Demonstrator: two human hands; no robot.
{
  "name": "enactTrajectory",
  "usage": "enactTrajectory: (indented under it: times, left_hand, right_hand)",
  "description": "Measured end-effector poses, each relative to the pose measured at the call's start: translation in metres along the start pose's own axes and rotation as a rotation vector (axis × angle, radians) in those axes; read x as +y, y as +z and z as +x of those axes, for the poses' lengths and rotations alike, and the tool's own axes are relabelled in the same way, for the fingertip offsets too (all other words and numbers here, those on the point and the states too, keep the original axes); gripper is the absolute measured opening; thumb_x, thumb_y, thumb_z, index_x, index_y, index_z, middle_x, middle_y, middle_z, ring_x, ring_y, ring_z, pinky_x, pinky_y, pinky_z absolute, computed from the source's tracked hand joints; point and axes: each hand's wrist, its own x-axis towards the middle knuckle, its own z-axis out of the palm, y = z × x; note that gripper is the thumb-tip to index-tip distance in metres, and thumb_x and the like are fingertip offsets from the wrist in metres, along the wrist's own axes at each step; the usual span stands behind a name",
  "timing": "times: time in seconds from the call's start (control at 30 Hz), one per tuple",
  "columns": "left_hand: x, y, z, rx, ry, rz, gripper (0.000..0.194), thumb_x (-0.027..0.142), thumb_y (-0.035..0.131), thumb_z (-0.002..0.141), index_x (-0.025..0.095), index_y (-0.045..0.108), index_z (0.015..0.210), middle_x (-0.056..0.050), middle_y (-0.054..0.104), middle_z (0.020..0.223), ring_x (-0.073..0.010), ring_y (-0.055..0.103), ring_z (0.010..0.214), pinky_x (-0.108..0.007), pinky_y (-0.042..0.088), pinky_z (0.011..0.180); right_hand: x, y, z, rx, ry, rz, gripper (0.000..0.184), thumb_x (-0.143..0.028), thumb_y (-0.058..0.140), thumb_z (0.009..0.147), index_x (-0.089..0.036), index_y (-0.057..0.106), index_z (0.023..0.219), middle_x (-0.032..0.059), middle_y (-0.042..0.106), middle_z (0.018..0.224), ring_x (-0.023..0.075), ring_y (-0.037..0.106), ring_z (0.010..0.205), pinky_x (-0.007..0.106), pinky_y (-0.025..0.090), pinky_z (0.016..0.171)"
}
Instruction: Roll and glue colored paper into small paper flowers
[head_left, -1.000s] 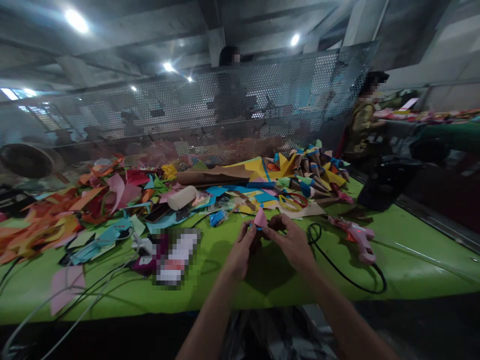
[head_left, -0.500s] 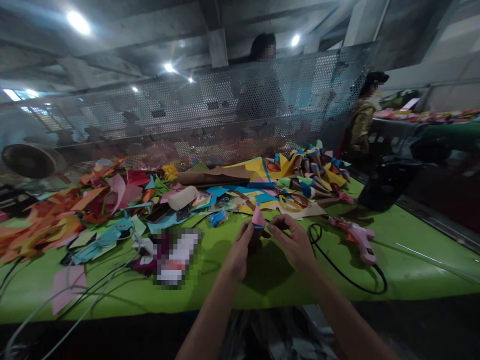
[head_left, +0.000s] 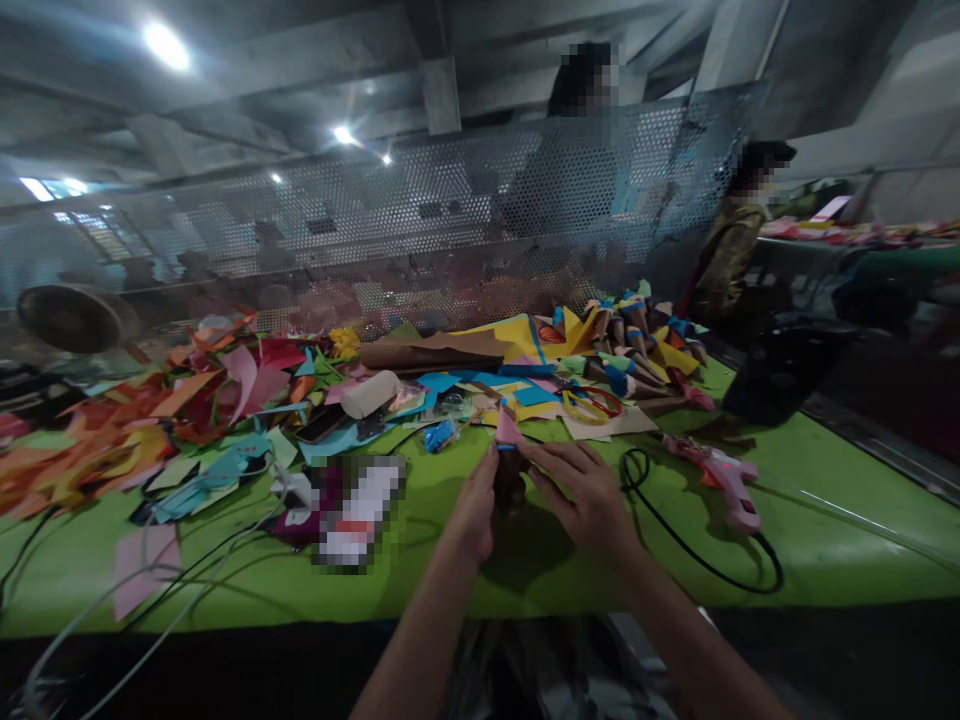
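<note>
Over the near middle of the table I see a small brown paper craft piece (head_left: 509, 468) with a pink pointed top and a blue band. My left hand (head_left: 475, 508) is closed round its left side, the thumb up by the band. From the right, my right hand (head_left: 583, 492) reaches over with fingers stretched out, their tips at the band. Its palm is clear of the piece. The lower part of the piece is dark and partly hidden between the hands. To the right lies a pink hot glue gun (head_left: 731, 483) with a black cord.
Coloured paper scraps (head_left: 187, 400) heap at the left. Finished-looking brown paper pieces (head_left: 630, 340) pile at the back right. Scissors (head_left: 592, 405), a white roll (head_left: 371, 394), a purple power strip (head_left: 300, 522) and loose cables lie on the green table (head_left: 442, 590). People stand beyond a perforated metal screen (head_left: 420, 230).
My right hand's fingers have gone from a bent pinch beside the piece to lying stretched against its band. The piece has shifted slightly left. A person behind the screen has moved right.
</note>
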Motion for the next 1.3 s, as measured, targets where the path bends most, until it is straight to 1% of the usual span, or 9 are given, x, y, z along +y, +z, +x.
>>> enactTrajectory:
  times: [0.17,0.27,0.37,0.57,0.73,0.9,1.03,1.17,1.3]
  left_hand:
    - [-0.0011,-0.0022,0.0021,0.007,-0.022,-0.046,0.053,0.057,0.083,0.065,0.016,0.067,0.094,0.002,0.064,0.073,-0.0062,0.052,0.053,-0.018,0.042,0.051]
    - [-0.0022,-0.0028,0.0021,0.011,-0.028,-0.035,0.052,0.057,0.082,0.067,0.016,0.068,0.095,0.002,0.065,0.076,-0.0062,0.052,0.055,-0.018,0.042,0.052]
    - [-0.0037,-0.0034,0.0025,0.015,-0.018,-0.028,0.051,0.056,0.082,0.068,0.017,0.069,0.098,0.001,0.065,0.077,-0.0068,0.053,0.058,-0.018,0.043,0.053]
    - [-0.0050,-0.0046,0.0048,-0.006,-0.027,-0.058,0.049,0.054,0.082,0.069,0.019,0.070,0.102,0.001,0.066,0.078,-0.0075,0.054,0.060,-0.018,0.043,0.054]
    - [-0.0050,-0.0052,0.0045,0.003,0.012,-0.034,0.046,0.052,0.080,0.072,0.019,0.071,0.103,-0.001,0.069,0.081,-0.0094,0.056,0.062,-0.020,0.045,0.058]
    - [-0.0055,-0.0051,0.0058,0.020,-0.044,-0.052,0.045,0.054,0.081,0.070,0.018,0.072,0.093,0.001,0.067,0.073,-0.0083,0.052,0.057,-0.020,0.041,0.054]
    - [-0.0055,-0.0046,0.0072,-0.011,-0.023,-0.086,0.043,0.051,0.080,0.072,0.018,0.072,0.097,0.000,0.070,0.083,-0.0093,0.056,0.066,-0.020,0.044,0.062]
    - [-0.0038,-0.0030,0.0060,-0.062,-0.045,-0.084,0.044,0.054,0.076,0.074,0.017,0.072,0.097,0.000,0.071,0.081,-0.0104,0.056,0.064,-0.022,0.044,0.060]
    - [-0.0039,-0.0025,0.0041,0.003,0.004,-0.078,0.040,0.051,0.078,0.074,0.019,0.072,0.096,-0.001,0.073,0.085,-0.0141,0.063,0.073,-0.024,0.049,0.068]
  right_hand:
    - [-0.0037,-0.0004,-0.0017,-0.043,-0.040,-0.168,0.033,-0.019,0.055,0.097,-0.022,0.065,0.128,0.0068,0.073,0.114,0.0249,0.062,0.100,0.041,0.047,0.085]
    - [-0.0043,0.0005,-0.0024,-0.043,-0.049,-0.191,0.036,-0.019,0.054,0.097,-0.021,0.063,0.132,0.0077,0.072,0.116,0.0259,0.061,0.102,0.042,0.045,0.084]
    - [-0.0034,0.0015,-0.0028,-0.072,-0.051,-0.214,0.038,-0.020,0.055,0.097,-0.022,0.062,0.134,0.0080,0.071,0.115,0.0265,0.060,0.100,0.042,0.045,0.084]
    - [-0.0030,0.0011,-0.0030,-0.081,-0.037,-0.189,0.041,-0.019,0.055,0.096,-0.023,0.060,0.136,0.0086,0.069,0.115,0.0259,0.060,0.102,0.041,0.045,0.085]
    - [-0.0022,0.0018,-0.0037,-0.106,-0.043,-0.179,0.042,-0.019,0.056,0.095,-0.026,0.060,0.136,0.0079,0.068,0.114,0.0260,0.060,0.102,0.042,0.044,0.086]
    - [-0.0014,0.0027,-0.0040,-0.082,-0.040,-0.151,0.043,-0.020,0.055,0.095,-0.024,0.058,0.138,0.0088,0.067,0.115,0.0255,0.059,0.103,0.041,0.045,0.086]
    - [-0.0016,0.0035,-0.0042,-0.134,-0.049,-0.188,0.046,-0.019,0.055,0.096,-0.028,0.056,0.141,0.0074,0.067,0.114,0.0251,0.060,0.102,0.041,0.043,0.084]
    - [-0.0018,0.0042,-0.0043,-0.147,-0.042,-0.207,0.048,-0.020,0.057,0.095,-0.029,0.054,0.142,0.0075,0.066,0.113,0.0252,0.060,0.103,0.040,0.043,0.084]
    - [-0.0033,0.0041,-0.0035,-0.168,-0.046,-0.223,0.049,-0.022,0.056,0.096,-0.030,0.052,0.144,0.0076,0.067,0.111,0.0250,0.060,0.101,0.040,0.043,0.083]
